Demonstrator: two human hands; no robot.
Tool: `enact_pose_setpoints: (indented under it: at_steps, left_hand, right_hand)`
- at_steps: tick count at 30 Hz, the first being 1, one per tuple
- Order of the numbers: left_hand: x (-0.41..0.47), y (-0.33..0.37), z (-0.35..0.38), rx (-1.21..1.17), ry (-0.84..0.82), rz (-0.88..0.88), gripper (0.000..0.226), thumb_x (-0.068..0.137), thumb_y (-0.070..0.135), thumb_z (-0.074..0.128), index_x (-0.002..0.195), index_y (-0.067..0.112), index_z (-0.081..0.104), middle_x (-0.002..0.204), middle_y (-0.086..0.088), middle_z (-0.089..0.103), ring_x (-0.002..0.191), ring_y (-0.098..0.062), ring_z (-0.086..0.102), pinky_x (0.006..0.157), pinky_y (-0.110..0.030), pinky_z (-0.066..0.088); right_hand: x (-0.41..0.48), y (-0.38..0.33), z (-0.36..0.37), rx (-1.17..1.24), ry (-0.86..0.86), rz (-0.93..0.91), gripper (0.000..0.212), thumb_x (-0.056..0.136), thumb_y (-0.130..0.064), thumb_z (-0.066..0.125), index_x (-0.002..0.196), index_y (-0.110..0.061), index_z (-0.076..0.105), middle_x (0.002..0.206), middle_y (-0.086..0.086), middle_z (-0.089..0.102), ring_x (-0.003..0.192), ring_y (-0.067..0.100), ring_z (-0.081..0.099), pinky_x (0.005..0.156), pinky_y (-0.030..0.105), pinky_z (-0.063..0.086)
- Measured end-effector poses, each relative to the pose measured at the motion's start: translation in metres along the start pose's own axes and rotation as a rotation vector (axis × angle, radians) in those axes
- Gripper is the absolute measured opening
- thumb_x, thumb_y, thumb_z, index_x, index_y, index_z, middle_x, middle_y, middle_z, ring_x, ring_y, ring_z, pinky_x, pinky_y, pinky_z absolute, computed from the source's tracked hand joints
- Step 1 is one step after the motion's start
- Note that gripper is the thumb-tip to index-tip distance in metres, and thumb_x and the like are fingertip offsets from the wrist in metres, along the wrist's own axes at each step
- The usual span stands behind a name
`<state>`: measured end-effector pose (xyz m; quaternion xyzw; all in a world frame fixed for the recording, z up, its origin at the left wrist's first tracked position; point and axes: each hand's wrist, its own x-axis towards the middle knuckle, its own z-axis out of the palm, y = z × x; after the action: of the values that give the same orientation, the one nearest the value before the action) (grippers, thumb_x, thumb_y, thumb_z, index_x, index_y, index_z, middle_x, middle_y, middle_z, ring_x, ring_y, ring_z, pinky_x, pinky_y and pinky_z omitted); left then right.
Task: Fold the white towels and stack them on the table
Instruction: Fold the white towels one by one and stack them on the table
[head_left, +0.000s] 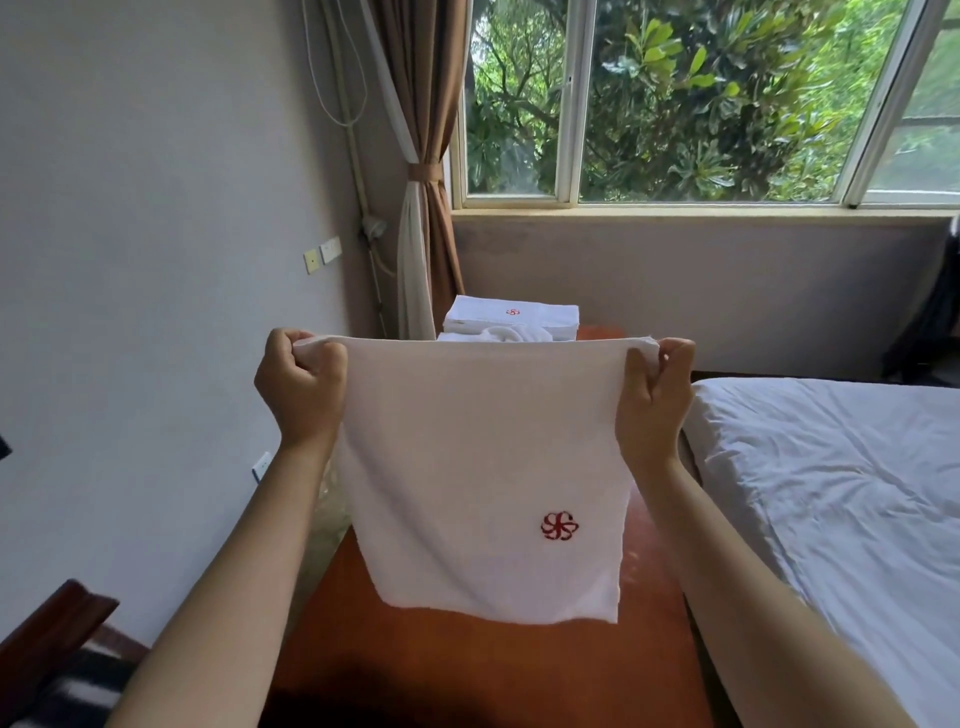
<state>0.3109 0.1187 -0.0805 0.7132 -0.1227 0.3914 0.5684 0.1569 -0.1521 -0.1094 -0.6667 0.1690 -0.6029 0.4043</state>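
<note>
A white towel (483, 467) with a red flower logo hangs in the air above the reddish-brown table (467, 665). My left hand (301, 389) grips its top left corner and my right hand (655, 395) grips its top right corner, so the top edge is stretched level between them. Behind the towel, at the table's far end, a stack of folded white towels (511, 318) with the same red logo stands, with a loose crumpled white towel (514, 334) in front of it, mostly hidden.
A bed with white sheets (841, 483) runs along the right of the table. A grey wall is on the left, with a brown curtain (426, 156) and a window behind. A dark wooden chair arm (57, 623) sits at the lower left.
</note>
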Motion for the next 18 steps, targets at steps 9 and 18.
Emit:
enact_pose_setpoints:
  at_steps: [9,18]
  left_hand:
    - [0.014,-0.029,0.041,0.080,-0.089,-0.005,0.014,0.073,0.020,0.050,0.079,0.007,0.053,0.075,-0.004,0.055,0.066,-0.020,0.047,0.060,-0.024,0.035]
    - [0.030,-0.053,0.067,0.057,-0.146,0.025,0.007,0.078,0.020,0.053,0.078,0.014,0.050,0.075,-0.001,0.055,0.063,-0.016,0.049,0.057,-0.016,0.037]
  right_hand:
    - [0.015,0.030,0.024,-0.061,-0.049,0.088,0.016,0.095,-0.006,0.050,0.088,-0.010,0.035,0.057,-0.009,0.034,0.046,0.000,0.037,0.046,0.012,0.030]
    - [0.025,0.042,0.045,-0.027,-0.025,0.127,0.031,0.094,-0.008,0.049,0.077,-0.027,0.031,0.060,-0.012,0.031,0.047,-0.004,0.037,0.047,0.008,0.031]
